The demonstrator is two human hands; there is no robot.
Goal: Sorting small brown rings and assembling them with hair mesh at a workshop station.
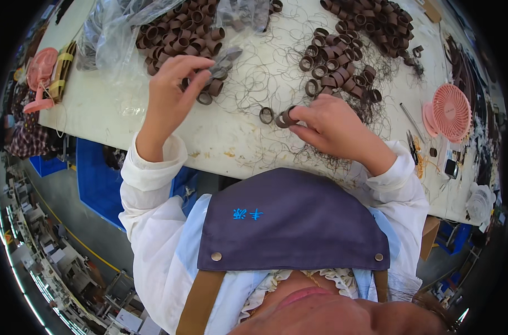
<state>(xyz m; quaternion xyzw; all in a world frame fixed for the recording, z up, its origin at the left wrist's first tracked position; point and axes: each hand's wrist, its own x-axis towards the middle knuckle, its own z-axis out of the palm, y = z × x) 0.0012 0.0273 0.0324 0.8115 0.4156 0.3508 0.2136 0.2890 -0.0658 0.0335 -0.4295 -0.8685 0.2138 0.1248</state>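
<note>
Raised over the left part of the table, my left hand [178, 89] is closed on grey thread snips [229, 56], blurred and partly hidden by the fingers. Their pointed end faces right. Below them, brown loops [205, 98] lie at the edge of a large pile of similar loops [178, 28]. My right hand [326, 124] pinches a brown loop [288, 115] between thumb and fingers, just above the tabletop. Another loop [266, 115] stands to its left. Beyond the right hand, a second group of loops [335, 64] is scattered among dark thread ends.
Loose threads [254, 75] cover the middle of the white table [209, 137]. Clear plastic bags [111, 36] lie at the far left. Pink fans [448, 113] stand on both sides. Scissors [413, 148] and a metal rod lie at right. A blue bin [97, 178] sits below the left edge.
</note>
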